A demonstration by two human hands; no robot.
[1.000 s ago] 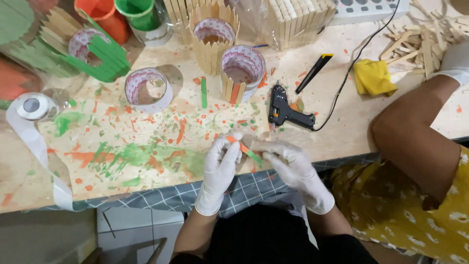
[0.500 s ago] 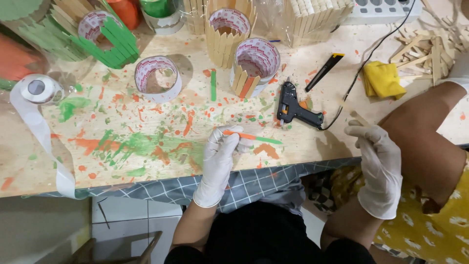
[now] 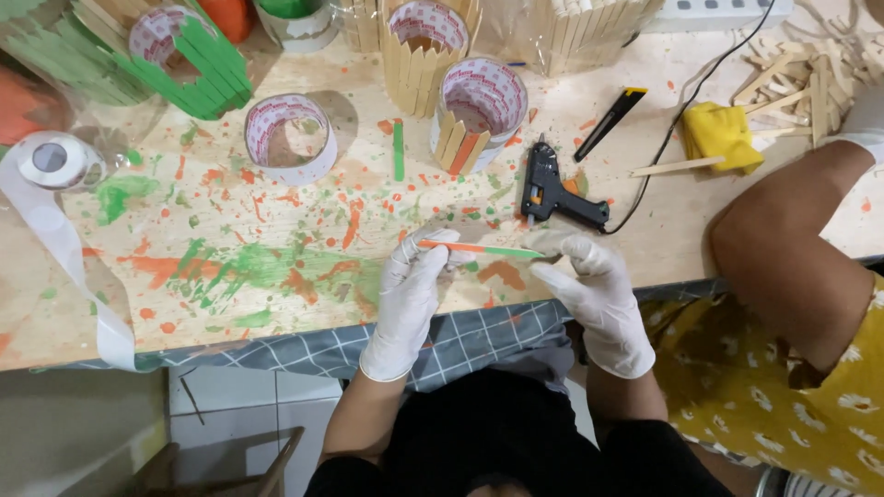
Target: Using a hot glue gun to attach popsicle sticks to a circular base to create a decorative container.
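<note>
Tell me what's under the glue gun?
The glue gun lies on the paint-splattered table. An orange patch peeks out beside its handle. Whatever paint lies directly beneath its body is hidden.

1. We look down on a pale wooden desk (image 3: 755, 230) spattered with orange and green paint across its middle and left half.
2. Along the desk's near edge hangs a grey cloth (image 3: 479, 336) with a white grid pattern.
3. Below the near edge, at the left, we see a white tiled floor (image 3: 249, 405).
4. Near the bottom left corner stands what may be a wooden chair frame (image 3: 235, 465); the view is too cropped to tell.
5. Light falls evenly, with soft shadows.
</note>
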